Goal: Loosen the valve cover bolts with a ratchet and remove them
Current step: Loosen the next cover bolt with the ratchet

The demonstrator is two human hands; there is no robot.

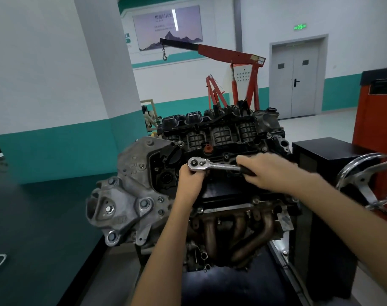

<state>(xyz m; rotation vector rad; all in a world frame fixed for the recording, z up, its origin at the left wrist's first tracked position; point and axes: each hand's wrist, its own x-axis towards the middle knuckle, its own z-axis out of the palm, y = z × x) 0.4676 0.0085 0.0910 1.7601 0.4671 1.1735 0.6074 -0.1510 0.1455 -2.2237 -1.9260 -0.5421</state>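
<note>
An engine on a stand fills the middle, topped by a black valve cover (230, 149). A chrome ratchet (212, 164) lies level over the cover's near left part. My left hand (190, 178) curls around the ratchet head from below, hiding the socket and the bolt under it. My right hand (267, 172) grips the ratchet's black handle to the right. Another cover bolt (264, 149) shows near the right hand.
A grey timing cover (130, 191) juts out at the left and a rusty exhaust manifold (236, 230) hangs below. A chrome handwheel (364, 184) stands at the right, beside a black cabinet (325, 151). A red engine crane (234, 69) stands behind.
</note>
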